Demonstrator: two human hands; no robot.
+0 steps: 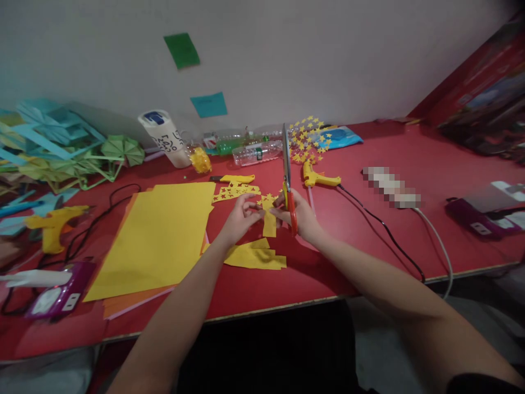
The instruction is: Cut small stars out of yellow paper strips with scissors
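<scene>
My left hand (240,218) pinches the edge of a small yellow paper strip (269,221) held above the red table (369,241). My right hand (297,214) grips red-handled scissors (287,175), their blades pointing up and away, and its fingers also touch the strip. Yellow paper offcuts (254,256) lie just below my hands. A yellow scrap with star-shaped holes (235,192) lies beyond my left hand. A pile of cut yellow stars (307,139) sits near the wall.
A stack of yellow and orange sheets (158,241) lies left. Yellow glue guns (318,178) (53,224) lie right and left, with black cables. Plastic bottles (246,148), a white cup (164,137), green and blue paper constructions (61,148) and a power strip (391,186) are there too.
</scene>
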